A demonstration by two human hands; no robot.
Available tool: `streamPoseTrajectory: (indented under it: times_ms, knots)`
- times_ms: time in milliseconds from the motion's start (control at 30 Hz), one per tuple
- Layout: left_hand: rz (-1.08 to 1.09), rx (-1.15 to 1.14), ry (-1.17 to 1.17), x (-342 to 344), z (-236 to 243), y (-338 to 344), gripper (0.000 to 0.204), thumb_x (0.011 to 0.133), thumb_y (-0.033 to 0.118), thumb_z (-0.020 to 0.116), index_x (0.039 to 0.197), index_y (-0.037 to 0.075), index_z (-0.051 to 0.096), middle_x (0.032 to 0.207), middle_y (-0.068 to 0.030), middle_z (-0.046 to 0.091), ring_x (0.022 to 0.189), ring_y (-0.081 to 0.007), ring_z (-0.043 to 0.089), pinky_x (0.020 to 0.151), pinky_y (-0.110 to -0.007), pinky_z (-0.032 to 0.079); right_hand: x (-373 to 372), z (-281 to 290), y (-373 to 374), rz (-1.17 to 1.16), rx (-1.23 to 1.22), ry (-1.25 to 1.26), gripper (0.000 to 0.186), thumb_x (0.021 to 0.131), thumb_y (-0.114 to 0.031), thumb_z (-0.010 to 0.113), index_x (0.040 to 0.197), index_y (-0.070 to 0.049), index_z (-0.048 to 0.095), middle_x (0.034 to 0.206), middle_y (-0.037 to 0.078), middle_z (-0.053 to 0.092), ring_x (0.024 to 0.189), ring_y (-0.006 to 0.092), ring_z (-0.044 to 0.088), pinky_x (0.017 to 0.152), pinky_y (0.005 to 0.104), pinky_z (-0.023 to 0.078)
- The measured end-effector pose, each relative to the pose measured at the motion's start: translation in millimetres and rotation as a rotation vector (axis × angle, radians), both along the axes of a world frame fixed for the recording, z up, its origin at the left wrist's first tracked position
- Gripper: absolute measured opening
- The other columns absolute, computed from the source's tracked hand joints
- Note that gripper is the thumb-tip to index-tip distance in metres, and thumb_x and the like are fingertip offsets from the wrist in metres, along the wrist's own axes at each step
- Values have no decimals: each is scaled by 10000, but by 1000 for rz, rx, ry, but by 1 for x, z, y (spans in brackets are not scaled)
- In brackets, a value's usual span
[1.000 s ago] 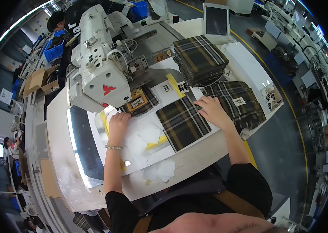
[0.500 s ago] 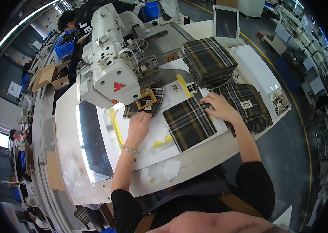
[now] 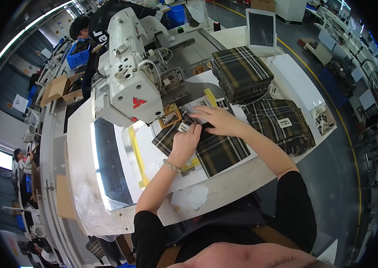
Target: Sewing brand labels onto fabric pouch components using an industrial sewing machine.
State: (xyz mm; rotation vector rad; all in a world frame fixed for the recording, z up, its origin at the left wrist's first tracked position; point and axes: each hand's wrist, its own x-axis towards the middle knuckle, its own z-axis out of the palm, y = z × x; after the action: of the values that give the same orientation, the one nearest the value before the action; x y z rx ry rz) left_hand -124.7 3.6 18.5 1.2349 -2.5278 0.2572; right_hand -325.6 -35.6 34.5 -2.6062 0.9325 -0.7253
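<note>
A dark plaid fabric piece (image 3: 218,152) lies flat on the white sewing table (image 3: 224,187) in front of a white industrial sewing machine (image 3: 128,76). My left hand (image 3: 186,136) presses on the piece's upper left part, next to a small white label (image 3: 183,127). My right hand (image 3: 213,121) lies on the fabric's top edge, fingers pointing left toward the machine's needle area and a small tan frame (image 3: 171,115). Both hands rest flat on the cloth, close together.
A tall stack of folded plaid pieces (image 3: 241,73) stands behind my right hand, and another plaid pile (image 3: 280,125) lies at the right. A tablet screen (image 3: 261,29) stands at the back. Yellow tape strips (image 3: 136,156) mark the table. Another person (image 3: 92,27) works beyond the machine.
Both hands have slid the plaid piece up and left toward the sewing machine's needle area; my right hand came off the right-hand pile onto the piece's top edge.
</note>
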Motion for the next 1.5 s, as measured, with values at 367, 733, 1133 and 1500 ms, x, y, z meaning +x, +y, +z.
streamPoseTrajectory:
  times_ms: [367,733,1133,1500]
  knots:
    - [-74,8,73,26,62,83,250,759,34,608,1007,50,580,874,-43,625,524,-126,578,492,-258,438,-48,16,29,-261,1,60,431,774,-148,722,1186,-107,603,1162,77,599,1099,253,573,934,388,426]
    - [-146,86,19,13,96,126,221,722,59,637,936,47,582,730,-17,516,576,-117,573,504,-258,435,-85,6,62,-402,263,169,463,738,-80,692,1188,-93,580,1123,69,558,1121,259,532,979,438,373]
    - [-169,160,67,11,95,125,289,724,48,613,1011,19,631,775,-41,549,638,-173,621,559,-275,493,-65,-4,37,-406,62,452,419,729,-56,632,1132,-72,519,996,100,612,974,281,623,833,416,460]
    - [-177,114,87,12,88,128,230,718,78,632,943,27,623,777,-21,540,636,-131,612,536,-260,475,-66,-28,28,-737,-33,597,450,754,-168,623,1142,3,473,925,167,651,775,330,671,716,436,503]
